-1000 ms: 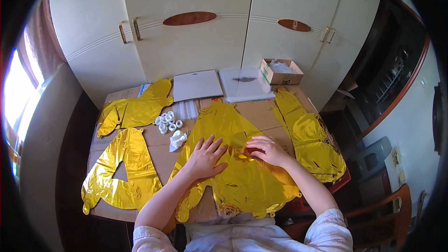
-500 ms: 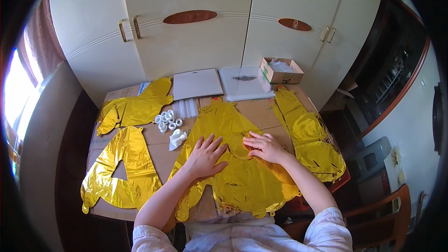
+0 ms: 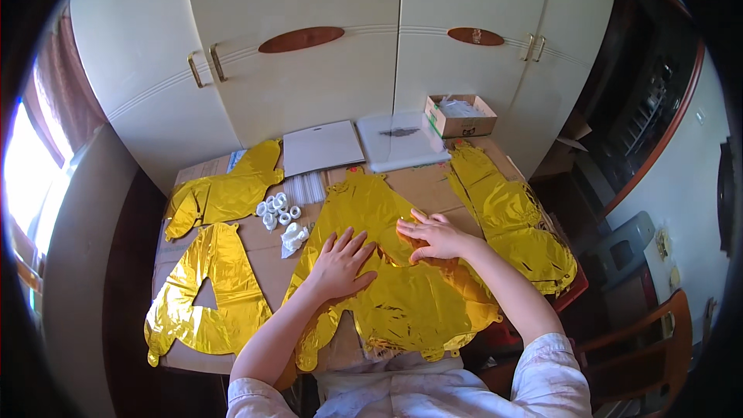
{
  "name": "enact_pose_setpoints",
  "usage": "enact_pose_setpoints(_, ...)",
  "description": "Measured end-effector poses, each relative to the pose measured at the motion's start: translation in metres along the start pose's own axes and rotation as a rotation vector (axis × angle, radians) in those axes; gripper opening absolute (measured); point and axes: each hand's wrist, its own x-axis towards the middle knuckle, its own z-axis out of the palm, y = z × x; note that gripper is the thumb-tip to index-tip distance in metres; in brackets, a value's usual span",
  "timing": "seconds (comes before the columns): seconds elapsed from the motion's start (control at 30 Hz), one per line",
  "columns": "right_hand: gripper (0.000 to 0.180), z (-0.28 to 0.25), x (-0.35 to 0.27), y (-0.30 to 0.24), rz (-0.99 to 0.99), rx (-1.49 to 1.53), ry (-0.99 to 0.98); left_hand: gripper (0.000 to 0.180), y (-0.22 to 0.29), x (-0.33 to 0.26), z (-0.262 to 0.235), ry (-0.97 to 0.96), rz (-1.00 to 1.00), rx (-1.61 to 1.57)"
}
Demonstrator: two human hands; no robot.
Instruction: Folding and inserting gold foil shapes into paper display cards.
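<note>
A shiny gold foil balloon, flat and uninflated, lies in the middle of the cardboard-covered table in front of me. My left hand rests palm down on it, fingers spread. Upon the same foil, farther right, is my right hand, its fingers stretched out and its thumb apart; the foil under it is raised and creased. Left of my left arm is another flat gold balloon, shaped like a letter A. Parts of the middle balloon are hidden under my hands and forearms.
More gold foil balloons lie at the back left and the right edge. Small white rolls, a crumpled white piece and clear sticks sit between. Behind are a pale flat panel, a clear bag and a cardboard box.
My right hand has shifted slightly left over the foil, which now bulges more beneath it. My left hand stays nearly in place. The whole view has tilted a little.
</note>
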Motion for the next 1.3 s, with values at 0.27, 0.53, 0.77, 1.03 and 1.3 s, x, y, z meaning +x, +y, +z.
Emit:
enact_pose_setpoints(0.27, 0.085, 0.001, 0.004, 0.001, 0.004, -0.018, 0.008, 0.06, 0.0, 0.018, -0.012, 0.059, 0.073, 0.036)
enact_pose_setpoints(0.53, 0.082, 0.0, 0.002, -0.003, -0.004, -0.012, 0.033, 0.059, 0.004, 0.031, -0.004, -0.012, 0.113, -0.029)
enact_pose_setpoints(0.77, 0.081, 0.007, -0.005, -0.001, -0.024, 0.077, 0.174, 0.055, 0.001, 0.031, 0.002, 0.014, 0.098, -0.074)
enact_pose_setpoints(1.03, 0.071, 0.023, -0.006, 0.009, -0.03, 0.109, 0.297, 0.053, -0.001, 0.03, 0.008, 0.018, 0.09, -0.09)
enact_pose_setpoints(1.3, 0.066, 0.015, -0.006, 0.002, -0.076, -0.048, 0.263, 0.054, 0.0, 0.031, 0.003, -0.057, 0.07, -0.089)
